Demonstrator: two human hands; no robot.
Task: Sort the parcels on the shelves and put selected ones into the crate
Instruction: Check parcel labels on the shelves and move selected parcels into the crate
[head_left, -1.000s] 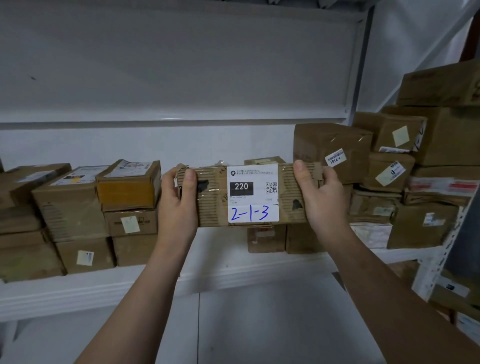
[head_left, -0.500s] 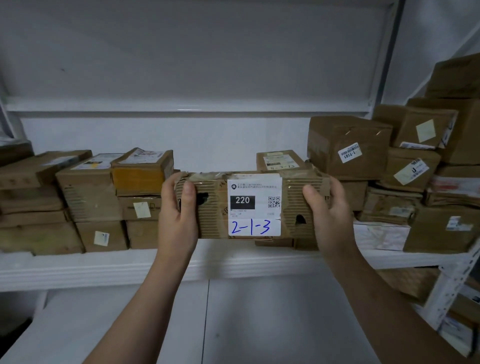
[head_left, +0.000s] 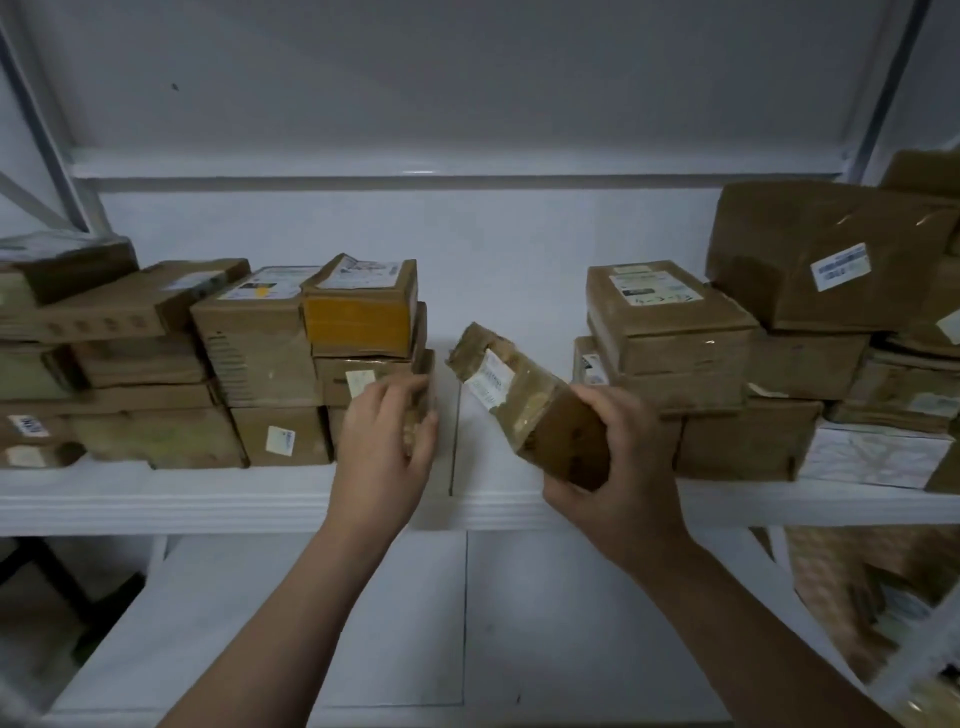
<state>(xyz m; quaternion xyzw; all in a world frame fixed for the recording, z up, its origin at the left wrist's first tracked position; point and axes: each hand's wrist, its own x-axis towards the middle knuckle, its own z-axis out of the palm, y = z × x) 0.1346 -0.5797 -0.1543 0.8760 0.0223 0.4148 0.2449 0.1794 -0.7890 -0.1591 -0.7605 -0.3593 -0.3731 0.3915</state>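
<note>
Head view: the parcel (head_left: 511, 389), a long brown cardboard box wrapped in tape, sits in the right hand (head_left: 618, 467), whose fingers and thumb are curled round its near end. It is tilted, with the far end raised and pointing up and left into the gap on the shelf (head_left: 208, 499); that far end looks clear of the shelf board. A white label (head_left: 488, 383) shows on its upper face, the print too blurred to read.

The left hand (head_left: 387, 447) is just left of the parcel and apart from it, fingers bent against the right edge of the left stack (head_left: 270, 364). Motion blur hides whether it grips anything there.

The left stack is several boxes deep and two or three high, with a yellow box (head_left: 358, 322) on top at its right end. Across the gap, the right stack (head_left: 670, 338) stands just behind the right hand, and a big box (head_left: 826, 260) with a blue-and-white label rests higher up beside it. Below, a lower shelf (head_left: 395, 623) runs under both forearms.
</note>
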